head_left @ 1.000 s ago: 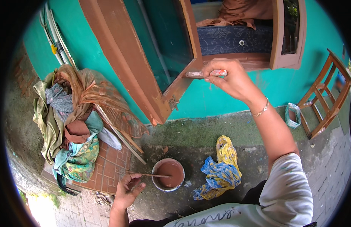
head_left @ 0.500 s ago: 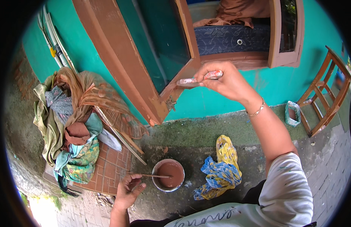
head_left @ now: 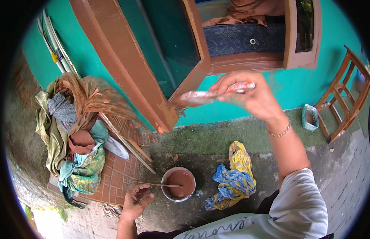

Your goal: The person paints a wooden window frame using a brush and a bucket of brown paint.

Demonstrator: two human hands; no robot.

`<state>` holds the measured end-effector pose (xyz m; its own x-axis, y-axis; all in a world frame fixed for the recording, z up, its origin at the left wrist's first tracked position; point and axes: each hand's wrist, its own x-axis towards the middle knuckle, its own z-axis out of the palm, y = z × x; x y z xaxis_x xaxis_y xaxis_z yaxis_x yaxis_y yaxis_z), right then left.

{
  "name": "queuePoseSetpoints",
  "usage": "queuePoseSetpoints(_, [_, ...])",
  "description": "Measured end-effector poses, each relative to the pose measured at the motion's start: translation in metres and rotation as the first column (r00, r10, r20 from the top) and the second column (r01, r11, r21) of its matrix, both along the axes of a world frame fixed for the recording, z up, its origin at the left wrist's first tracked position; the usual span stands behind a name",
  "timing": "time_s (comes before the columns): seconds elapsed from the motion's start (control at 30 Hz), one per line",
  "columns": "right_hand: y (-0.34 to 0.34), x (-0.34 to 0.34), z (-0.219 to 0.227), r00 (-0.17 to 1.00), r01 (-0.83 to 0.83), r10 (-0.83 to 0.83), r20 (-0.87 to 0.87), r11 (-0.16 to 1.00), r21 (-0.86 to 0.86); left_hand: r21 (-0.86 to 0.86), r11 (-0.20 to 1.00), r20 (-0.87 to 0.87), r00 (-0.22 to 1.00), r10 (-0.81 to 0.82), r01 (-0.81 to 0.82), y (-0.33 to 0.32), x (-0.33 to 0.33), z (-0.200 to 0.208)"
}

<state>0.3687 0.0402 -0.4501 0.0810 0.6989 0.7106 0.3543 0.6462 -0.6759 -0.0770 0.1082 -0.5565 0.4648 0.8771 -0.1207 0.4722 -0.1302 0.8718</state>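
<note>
Right hand (head_left: 248, 95) gripping paintbrush (head_left: 211, 94) beside brown shutter (head_left: 195, 47).

This is the outside of a home: a teal painted wall (head_left: 320, 83) with a brown wooden window frame (head_left: 248, 63), a brick-paved ground (head_left: 117, 175), a pile of clothes (head_left: 73, 151) beside the wall, and a wooden chair (head_left: 344, 95).

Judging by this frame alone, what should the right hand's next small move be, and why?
Probably press the paintbrush onto the brown shutter edge and stroke along it: the right hand holds the bristles right at that corner. The left hand rests by the stick in the paint bowl.
</note>
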Motion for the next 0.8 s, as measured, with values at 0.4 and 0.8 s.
queuePoseSetpoints(0.4, [0.076,0.09,-0.012,0.942,0.33,-0.33,-0.065,0.944,-0.013,-0.028,0.999,0.019,0.999,-0.027,0.027,0.008,0.009,-0.004])
queuePoseSetpoints(0.8, [0.082,0.102,0.009,0.85,0.487,-0.468,-0.244,0.873,0.024,0.028,0.999,0.011,1.0,-0.018,0.018,0.009,0.004,-0.002])
